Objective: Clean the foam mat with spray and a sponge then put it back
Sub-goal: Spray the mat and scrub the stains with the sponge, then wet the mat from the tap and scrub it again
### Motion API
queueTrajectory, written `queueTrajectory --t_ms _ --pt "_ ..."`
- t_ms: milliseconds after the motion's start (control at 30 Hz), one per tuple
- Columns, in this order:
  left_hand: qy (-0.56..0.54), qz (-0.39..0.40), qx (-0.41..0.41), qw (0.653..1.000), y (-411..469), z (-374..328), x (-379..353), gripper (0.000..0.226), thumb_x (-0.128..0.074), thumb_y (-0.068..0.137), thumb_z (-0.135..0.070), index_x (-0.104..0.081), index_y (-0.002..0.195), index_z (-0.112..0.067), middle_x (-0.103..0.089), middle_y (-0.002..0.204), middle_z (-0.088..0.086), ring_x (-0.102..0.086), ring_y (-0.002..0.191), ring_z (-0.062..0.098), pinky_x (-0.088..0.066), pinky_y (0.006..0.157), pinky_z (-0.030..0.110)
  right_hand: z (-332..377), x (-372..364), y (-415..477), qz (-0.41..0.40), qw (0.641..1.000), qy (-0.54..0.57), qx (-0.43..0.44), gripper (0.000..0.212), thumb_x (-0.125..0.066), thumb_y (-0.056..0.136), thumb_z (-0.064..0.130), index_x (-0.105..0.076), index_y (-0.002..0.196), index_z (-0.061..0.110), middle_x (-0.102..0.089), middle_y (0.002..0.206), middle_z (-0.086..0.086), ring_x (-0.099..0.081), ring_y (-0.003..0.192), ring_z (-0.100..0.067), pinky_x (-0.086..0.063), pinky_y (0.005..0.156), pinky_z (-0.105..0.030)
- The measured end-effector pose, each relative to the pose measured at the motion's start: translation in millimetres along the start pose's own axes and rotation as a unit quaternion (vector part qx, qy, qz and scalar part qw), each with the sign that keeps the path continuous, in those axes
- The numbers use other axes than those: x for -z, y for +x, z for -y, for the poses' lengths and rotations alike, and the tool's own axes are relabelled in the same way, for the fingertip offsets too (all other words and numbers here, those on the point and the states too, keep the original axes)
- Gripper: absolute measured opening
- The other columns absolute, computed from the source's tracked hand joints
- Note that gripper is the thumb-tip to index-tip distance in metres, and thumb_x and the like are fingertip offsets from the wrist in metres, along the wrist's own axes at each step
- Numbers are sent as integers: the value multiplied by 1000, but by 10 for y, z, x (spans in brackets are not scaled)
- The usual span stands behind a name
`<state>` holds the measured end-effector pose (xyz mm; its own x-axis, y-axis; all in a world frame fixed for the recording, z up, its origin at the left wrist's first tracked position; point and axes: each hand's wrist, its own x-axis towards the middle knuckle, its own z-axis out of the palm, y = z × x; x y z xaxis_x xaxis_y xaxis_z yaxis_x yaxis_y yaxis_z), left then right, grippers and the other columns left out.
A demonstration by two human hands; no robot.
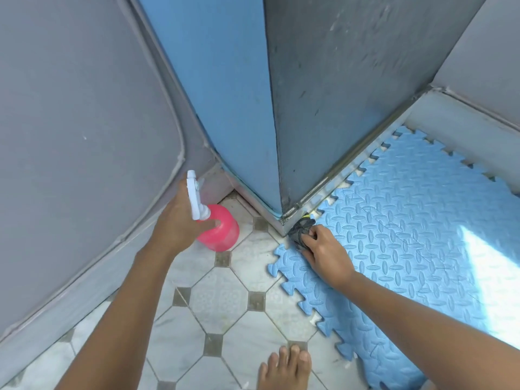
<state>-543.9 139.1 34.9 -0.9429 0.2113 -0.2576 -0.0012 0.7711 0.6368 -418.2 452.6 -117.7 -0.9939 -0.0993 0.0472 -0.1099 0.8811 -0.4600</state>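
Observation:
A light blue foam mat point(408, 235) with jigsaw edges lies flat on the tiled floor at the right. My right hand point(323, 254) grips a dark, worn sponge point(299, 230) and rests on the mat's near-left corner, beside the door corner. My left hand point(176, 223) holds a pink spray bottle point(222, 233) with a white trigger head point(195, 198), low over the tiles left of the mat. The bottle's nozzle points up and away.
A blue and grey metal door point(253, 108) ends in a sharp corner right above the sponge. A grey wall point(84, 136) closes the left side. White tiles point(219, 299) with small dark squares cover the floor. My bare foot point(287, 370) stands at the bottom.

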Motion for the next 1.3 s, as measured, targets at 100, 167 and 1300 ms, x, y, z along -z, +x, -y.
queueTrajectory --t_ms 100,167,1300 --pt "162 42 22 986 -108 -242 293 106 -86 80 -21 -16 160 -24 -42 157 2 -50 136 22 -47 103 47 -65 102 63 50 999 5 10 21 -60 95 34 -66 101 15 -44 96 -3 -47 83 -21 -49 59 -35" --pt "291 31 39 955 -261 -636 459 90 -83 80 -31 -32 153 -23 -53 140 6 -57 124 32 -49 88 41 -141 222 116 111 994 3 20 21 -64 95 32 -68 109 17 -45 99 -3 -49 84 -22 -51 65 -39" --pt "393 18 -271 879 632 -6152 642 41 -33 105 -37 -49 74 -14 -48 82 3 -53 86 29 -40 76 37 52 5252 -5 -283 921 107 -245 18 -68 93 35 -72 83 20 -57 86 -1 -57 79 -17 -45 70 -32"
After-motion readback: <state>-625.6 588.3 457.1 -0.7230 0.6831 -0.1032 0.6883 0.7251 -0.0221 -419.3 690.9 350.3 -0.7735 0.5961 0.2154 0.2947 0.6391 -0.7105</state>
